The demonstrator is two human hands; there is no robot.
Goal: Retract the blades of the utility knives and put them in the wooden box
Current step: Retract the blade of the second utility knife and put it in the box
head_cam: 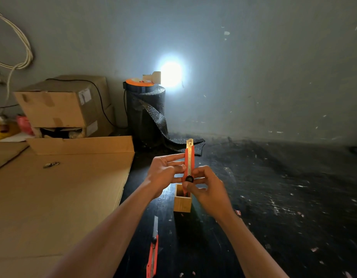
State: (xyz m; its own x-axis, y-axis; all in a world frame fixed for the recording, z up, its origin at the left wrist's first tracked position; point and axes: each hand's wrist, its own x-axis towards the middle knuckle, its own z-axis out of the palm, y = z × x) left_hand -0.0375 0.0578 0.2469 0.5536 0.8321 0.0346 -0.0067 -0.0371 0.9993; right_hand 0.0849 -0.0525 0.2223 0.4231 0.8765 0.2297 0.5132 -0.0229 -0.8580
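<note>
1. The dark worktop (274,197) fills the right and lower part of the view, scuffed and flecked with pale scraps.
2. A flat cardboard sheet (59,197) covers the left side of the worktop.
3. Behind it, two stacked cardboard boxes (59,105) stand against the wall, with a black cable running over them.
4. A roll of black dotted matting (146,115) stands upright next to the boxes, its loose end trailing onto the worktop; a lit torch (153,77) lies on top of it, shining at the wall.
5. The left hand (163,173) is closed on the left edge of the raised knife, fingertips pressing its side.
6. The right hand (207,189) is clamped on the lower end of that knife, thumb just below the black knob.
7. The raised orange utility knife (189,161) is held nearly upright above the wooden box, its metal blade tip sticking out at the top.
8. A second orange utility knife (153,253) lies on the worktop near the bottom edge, blade out and pointing towards the box.
9. The small wooden box (182,203) stands open-topped just below the hands; something dark shows inside, too hidden to tell what.
</note>
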